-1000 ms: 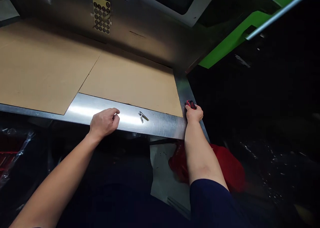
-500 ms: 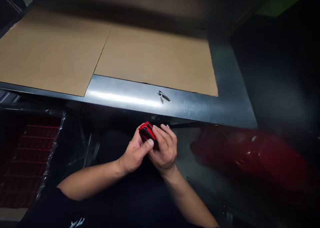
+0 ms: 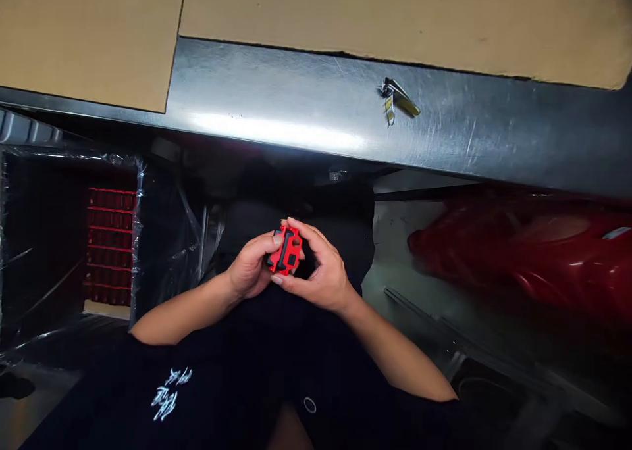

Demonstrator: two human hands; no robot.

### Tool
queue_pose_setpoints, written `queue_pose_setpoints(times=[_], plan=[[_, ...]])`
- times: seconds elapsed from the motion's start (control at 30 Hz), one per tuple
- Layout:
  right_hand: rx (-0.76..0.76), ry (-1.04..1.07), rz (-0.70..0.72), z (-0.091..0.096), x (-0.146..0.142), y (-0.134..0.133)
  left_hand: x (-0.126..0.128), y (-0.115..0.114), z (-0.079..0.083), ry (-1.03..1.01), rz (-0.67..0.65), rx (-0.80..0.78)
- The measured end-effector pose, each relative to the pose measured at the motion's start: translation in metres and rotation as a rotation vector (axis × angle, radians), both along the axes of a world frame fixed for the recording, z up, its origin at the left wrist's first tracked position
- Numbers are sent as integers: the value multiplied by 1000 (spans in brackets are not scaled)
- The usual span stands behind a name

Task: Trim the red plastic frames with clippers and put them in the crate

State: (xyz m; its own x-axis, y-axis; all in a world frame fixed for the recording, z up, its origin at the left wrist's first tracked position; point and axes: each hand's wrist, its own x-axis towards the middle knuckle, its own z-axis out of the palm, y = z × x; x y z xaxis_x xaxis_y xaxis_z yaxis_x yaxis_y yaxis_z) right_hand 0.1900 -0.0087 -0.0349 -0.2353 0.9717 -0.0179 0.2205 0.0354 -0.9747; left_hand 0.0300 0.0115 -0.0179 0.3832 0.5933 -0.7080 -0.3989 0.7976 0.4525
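Red plastic casing with black inlays [image 3: 286, 249] sits held between both hands, its long axis nearly upright in view, the upper end leaning slightly right, toward the steel bench edge [image 3: 276, 101] ahead of the hands. The left hand [image 3: 251, 266] closes on its left side; the right hand [image 3: 320, 269] curls narrowly around its right. Any marks on it are too small to read. White characters on the black shirt [image 3: 168, 394] below the left hand stay illegible. Ahead lie two cardboard sheets [image 3: 395, 16] and one small metal clip [image 3: 397, 98]. Left of the hands, a red crate [image 3: 111, 239] sits behind clear plastic film [image 3: 141, 220]; right of them lies one glossy red bag [image 3: 523, 252].
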Motion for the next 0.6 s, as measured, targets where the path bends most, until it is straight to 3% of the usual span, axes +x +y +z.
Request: queue_pose_setpoints(times=[0.27,0.6], plan=[[19,-57,-3,3,-2,1,-1,5,0,219,15,131],[-337,288,-29,1,3,-1,-14,11,-3,215,-46,187]])
